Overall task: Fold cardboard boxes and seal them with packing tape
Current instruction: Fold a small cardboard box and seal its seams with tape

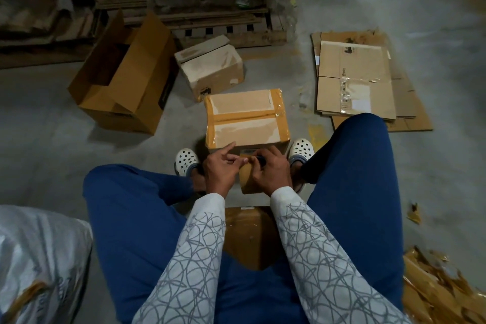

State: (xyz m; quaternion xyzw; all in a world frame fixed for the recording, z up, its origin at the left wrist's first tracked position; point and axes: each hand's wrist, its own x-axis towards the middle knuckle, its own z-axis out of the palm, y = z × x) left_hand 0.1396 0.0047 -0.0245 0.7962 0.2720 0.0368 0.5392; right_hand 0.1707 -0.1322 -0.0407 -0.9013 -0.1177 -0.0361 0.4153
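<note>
Taped box (247, 118) — flaps closed, brown tape over centre seam and edges; judged finished. Just on the near side of it, tape roll (248, 181) held between both hands: right hand (274, 169) grips it, left hand (222, 167) pinches at its rim, probably seeking the tape end. Beyond the taped box: small box (210, 66), taped. Left of it: open box (123, 73), unsealed. Right of it: flat cardboard (355, 79) — not yet folded.

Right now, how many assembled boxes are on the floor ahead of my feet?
3: a taped box nearest you, a smaller taped box behind it, an open box far left. A fourth carton shows partly between your legs.
</note>
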